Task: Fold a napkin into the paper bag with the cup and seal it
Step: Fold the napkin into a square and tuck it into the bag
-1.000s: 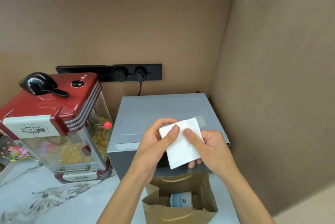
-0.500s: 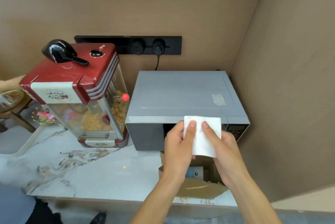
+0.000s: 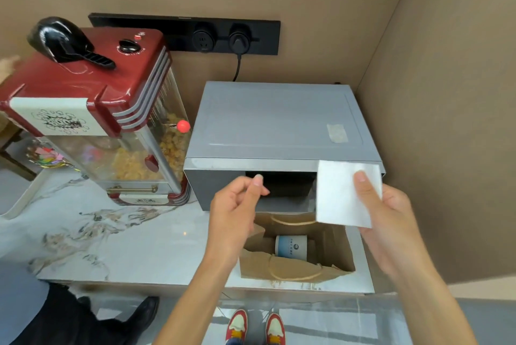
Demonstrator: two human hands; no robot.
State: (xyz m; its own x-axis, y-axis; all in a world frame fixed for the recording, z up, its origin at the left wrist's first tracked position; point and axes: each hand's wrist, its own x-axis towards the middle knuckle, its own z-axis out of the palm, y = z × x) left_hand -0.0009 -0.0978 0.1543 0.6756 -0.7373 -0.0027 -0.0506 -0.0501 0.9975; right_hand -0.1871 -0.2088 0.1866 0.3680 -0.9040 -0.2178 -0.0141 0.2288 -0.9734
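Head view: right hand (image 3: 391, 221) pinching folded white napkin (image 3: 340, 196) above open paper bag (image 3: 282, 269) with cup (image 3: 291, 245) inside, on bench (image 3: 139, 247); left hand (image 3: 234, 213) empty, loosely curled, apart from napkin

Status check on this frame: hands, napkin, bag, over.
Left hand empty, fingers loosely curled. Right hand pinches napkin over open paper bag. Cup inside; bag mouth unobstructed.
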